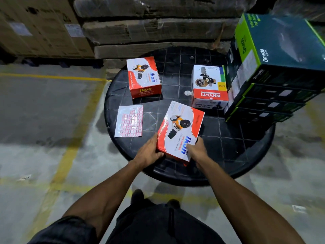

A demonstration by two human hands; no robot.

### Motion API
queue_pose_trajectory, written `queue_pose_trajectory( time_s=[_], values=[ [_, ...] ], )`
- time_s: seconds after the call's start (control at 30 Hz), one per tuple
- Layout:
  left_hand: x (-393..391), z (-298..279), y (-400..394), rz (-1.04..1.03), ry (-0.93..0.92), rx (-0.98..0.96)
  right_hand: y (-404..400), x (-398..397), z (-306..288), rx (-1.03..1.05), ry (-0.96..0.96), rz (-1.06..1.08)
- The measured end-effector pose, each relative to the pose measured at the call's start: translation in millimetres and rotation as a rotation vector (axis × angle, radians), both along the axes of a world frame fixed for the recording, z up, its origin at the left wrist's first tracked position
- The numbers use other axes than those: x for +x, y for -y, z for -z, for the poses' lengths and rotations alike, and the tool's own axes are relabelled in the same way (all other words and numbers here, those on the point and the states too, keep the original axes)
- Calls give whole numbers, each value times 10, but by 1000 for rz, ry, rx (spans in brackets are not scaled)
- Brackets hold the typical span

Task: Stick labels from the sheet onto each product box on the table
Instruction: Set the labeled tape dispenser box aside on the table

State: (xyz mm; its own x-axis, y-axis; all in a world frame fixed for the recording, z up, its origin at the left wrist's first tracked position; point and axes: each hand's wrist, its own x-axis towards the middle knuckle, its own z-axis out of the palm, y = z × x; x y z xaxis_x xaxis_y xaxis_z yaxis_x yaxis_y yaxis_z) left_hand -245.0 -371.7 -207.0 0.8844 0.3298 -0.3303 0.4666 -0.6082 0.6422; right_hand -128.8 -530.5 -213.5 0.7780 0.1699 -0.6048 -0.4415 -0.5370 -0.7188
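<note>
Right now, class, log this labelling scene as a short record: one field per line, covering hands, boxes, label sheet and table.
surface: round black table
left hand: left hand grips the near left corner of the held Ikon box
right hand: right hand holds the same box at its near right edge
held box state: tilted, far end raised
label sheet: label sheet lies flat on the table, left of the held box, some labels gone
other boxes: second Ikon box far left; Khyati box far right
beside table: stacked Omada cartons
</note>
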Motion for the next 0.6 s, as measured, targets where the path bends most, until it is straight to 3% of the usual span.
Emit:
queue_pose_trajectory(
  time_s=[0.1, 0.23, 0.43, 0.6],
  values=[
    [61, -17, 63, -98, 13, -97, 34, -106, 25, -80, 142, -142],
    [33, -54, 88, -114, 102, -70, 47, -118, -39, -184, 329, -327],
    [-61, -123, 40, -190, 303, -16, -50, -38, -258, -61, 573, -401],
    [470, -444, -144, -148, 423, 7, -193, 373, -564, -36, 641, -317]
  ],
)
